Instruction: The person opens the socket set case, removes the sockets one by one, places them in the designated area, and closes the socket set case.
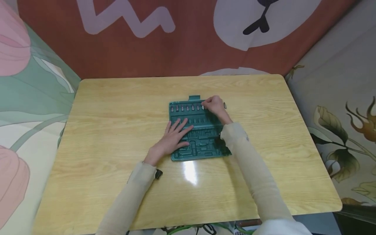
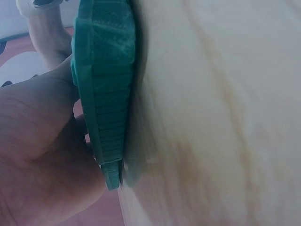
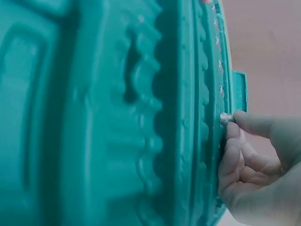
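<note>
A green plastic tool case (image 1: pixel 205 151) lies open on the table, its molded slots facing up. My left hand (image 1: pixel 168 141) rests on its left side, fingers spread; in the left wrist view that hand (image 2: pixel 42 141) lies along the side of the case (image 2: pixel 108 80). Several small metal sockets (image 1: pixel 182 108) stand in the top row of slots. At the right end of that row, my right hand (image 1: pixel 215 106) pinches a small metal socket (image 3: pixel 226 117) between thumb and fingers. Whether the socket is fully seated in its slot is hard to tell.
The case stands on a light wooden table (image 1: pixel 111 130). A latch tab (image 1: pixel 194 97) juts from the case's far edge. A small dark object (image 1: pixel 225 105) shows just right of my right hand. Green and black cables (image 1: pixel 208 228) hang at the table's near edge.
</note>
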A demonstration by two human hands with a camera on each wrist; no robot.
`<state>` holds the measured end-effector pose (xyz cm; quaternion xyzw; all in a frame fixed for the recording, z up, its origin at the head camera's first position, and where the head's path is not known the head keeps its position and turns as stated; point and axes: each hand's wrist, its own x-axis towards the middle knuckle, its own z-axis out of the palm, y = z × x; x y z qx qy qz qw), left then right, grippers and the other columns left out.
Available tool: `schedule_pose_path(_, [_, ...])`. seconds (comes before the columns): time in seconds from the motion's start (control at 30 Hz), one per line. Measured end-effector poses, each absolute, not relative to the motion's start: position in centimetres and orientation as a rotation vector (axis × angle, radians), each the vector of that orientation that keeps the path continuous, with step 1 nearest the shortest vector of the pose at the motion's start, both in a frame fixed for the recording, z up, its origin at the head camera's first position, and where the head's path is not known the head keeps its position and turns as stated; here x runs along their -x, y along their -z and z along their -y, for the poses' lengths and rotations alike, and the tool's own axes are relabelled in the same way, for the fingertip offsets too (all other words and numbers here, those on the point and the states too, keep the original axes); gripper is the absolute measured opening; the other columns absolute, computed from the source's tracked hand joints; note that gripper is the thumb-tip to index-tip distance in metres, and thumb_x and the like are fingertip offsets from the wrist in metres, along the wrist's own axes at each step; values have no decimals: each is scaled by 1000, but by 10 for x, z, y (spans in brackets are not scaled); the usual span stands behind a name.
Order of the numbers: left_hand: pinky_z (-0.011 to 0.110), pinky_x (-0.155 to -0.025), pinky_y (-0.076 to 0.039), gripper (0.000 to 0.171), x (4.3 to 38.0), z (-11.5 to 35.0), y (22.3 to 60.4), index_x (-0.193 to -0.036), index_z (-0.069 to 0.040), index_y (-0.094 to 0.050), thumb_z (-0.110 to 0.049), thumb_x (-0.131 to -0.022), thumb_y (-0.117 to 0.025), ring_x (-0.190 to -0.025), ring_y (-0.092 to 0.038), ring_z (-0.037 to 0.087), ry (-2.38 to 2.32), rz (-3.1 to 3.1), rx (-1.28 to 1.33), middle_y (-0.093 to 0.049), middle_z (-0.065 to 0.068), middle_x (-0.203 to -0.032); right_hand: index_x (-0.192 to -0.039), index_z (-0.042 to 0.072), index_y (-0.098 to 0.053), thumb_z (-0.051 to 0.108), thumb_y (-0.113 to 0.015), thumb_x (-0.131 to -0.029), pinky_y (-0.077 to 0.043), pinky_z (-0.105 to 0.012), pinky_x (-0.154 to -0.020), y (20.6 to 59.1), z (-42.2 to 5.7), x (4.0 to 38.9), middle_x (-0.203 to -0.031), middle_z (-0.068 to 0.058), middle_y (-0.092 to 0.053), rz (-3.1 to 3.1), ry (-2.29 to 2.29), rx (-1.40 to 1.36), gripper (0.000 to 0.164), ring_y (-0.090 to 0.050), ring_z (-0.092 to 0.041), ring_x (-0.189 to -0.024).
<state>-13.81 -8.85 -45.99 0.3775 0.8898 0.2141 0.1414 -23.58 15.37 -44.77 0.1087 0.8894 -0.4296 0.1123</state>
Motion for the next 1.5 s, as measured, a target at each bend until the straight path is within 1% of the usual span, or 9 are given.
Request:
schedule_pose_path(0.1, [60,-111,-1,68,137,89,459,-153,-17,-31,-39,-96,-59,-145,-6,40,-621,-2566,-1093,-11,15,-160,-83,-2,-74,20,-63,-95,-34,-27,-51,448,-154,233,-74,-9,-66,-2607,1301,-325,27,-45,-15,-56])
schedule_pose_path(0.27, [60,-111,0,67,137,88,460,-153,-17,-30,-39,-96,-58,-145,-5,40,-642,-2551,-1094,-10,15,-160,-98,-2,-74,21,-62,-96,-44,-29,-62,449,-155,229,-89,-12,-68,-2582,1369,-363,25,-56,-19,-74])
schedule_pose_path(0.53, [59,-111,3,68,137,87,462,-154,-18,-28,-39,-96,-58,-145,-3,39,-651,-2548,-1082,-8,14,-160,-107,-3,-70,20,-61,-96,-52,-33,-75,451,-164,232,-97,-14,-65,-2449,1610,-375,27,-60,-21,-81])
schedule_pose_path(0.73, [59,-111,3,69,136,88,461,-154,-18,-28,-39,-96,-58,-145,-3,40,-640,-2538,-1066,-8,15,-160,-114,-2,-68,24,-62,-96,-52,-36,-82,452,-167,232,-110,-15,-65,-2399,1543,-331,32,-62,-23,-91])
schedule_pose_path(0.83, [58,-111,4,69,136,87,461,-154,-18,-27,-40,-96,-58,-145,-2,39,-631,-2537,-1065,-7,14,-160,-114,-3,-68,24,-62,-96,-53,-33,-79,451,-171,233,-109,-15,-66,-2371,1561,-325,33,-63,-21,-88])
schedule_pose_path(1.03, [59,-112,3,69,137,86,460,-154,-18,-27,-40,-96,-57,-145,-1,38,-632,-2547,-1074,-7,14,-160,-114,-6,-66,21,-63,-95,-55,-27,-71,443,-184,239,-96,-12,-66,-2261,1693,-328,34,-63,-15,-77])
schedule_pose_path(1.2, [59,-111,2,68,136,85,460,-153,-17,-30,-39,-96,-59,-145,-2,39,-636,-2555,-1077,-9,16,-160,-115,-11,-64,16,-63,-95,-55,-28,-71,437,-209,238,-89,-8,-67,-2228,1784,-354,34,-65,-15,-75])
schedule_pose_path(1.33, [60,-111,2,69,135,85,460,-153,-17,-31,-39,-95,-60,-145,-2,39,-628,-2557,-1076,-9,16,-160,-114,-12,-64,13,-65,-94,-55,-29,-71,435,-228,236,-82,-6,-68,-2241,1795,-441,32,-66,-12,-70])
schedule_pose_path(1.5, [60,-111,2,69,137,83,461,-153,-17,-30,-39,-95,-60,-145,-2,39,-626,-2558,-1083,-9,15,-160,-116,-13,-63,14,-64,-94,-55,-31,-76,434,-246,234,-83,-4,-69,-2284,1736,-469,34,-66,-12,-72])
